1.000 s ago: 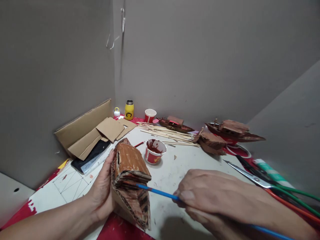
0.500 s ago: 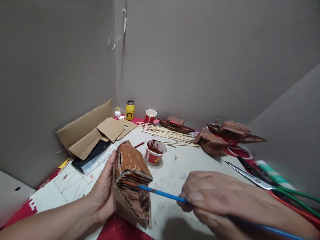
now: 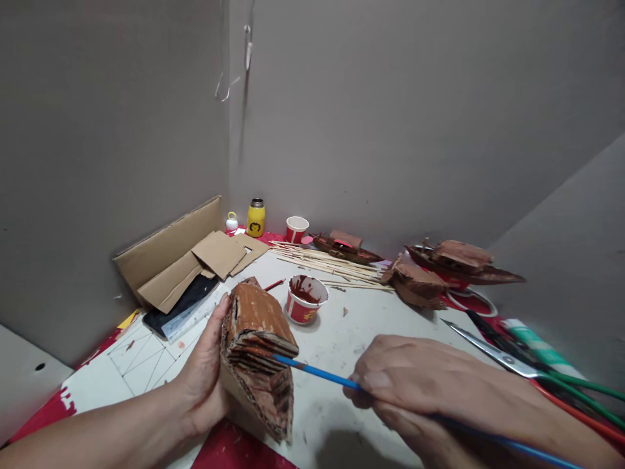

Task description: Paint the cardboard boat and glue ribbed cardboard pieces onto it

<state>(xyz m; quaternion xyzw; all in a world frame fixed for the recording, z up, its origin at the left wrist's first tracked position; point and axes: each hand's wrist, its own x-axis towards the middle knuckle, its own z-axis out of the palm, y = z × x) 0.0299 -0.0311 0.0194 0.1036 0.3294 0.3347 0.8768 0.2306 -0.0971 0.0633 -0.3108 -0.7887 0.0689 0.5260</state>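
My left hand (image 3: 205,378) grips a small cardboard boat (image 3: 261,312) by its left side, tilted so its open end faces me. Brown paint covers its curved roof in streaks, while the outer side of the hull is bare cardboard. In my right hand (image 3: 390,378), closed in a pinch, is a blue paintbrush (image 3: 317,372). Its tip reaches under the roof edge and touches the layered cardboard there; the bristles are partly hidden. Behind the boat stands a red and white paper cup (image 3: 303,311) with brown paint inside.
Brown model boats (image 3: 461,257) stand at the back right, near thin wooden sticks (image 3: 332,264). Scissors (image 3: 502,355) lie at the right beside a green-and-white roll (image 3: 537,342). Cardboard pieces (image 3: 168,257), a dark phone-like slab (image 3: 183,306) and a yellow bottle (image 3: 256,218) are at the left and back.
The brush tip has moved slightly up and left along the layers under the roof. The boat has tilted a little in my left hand, and the whole view has shifted slightly.
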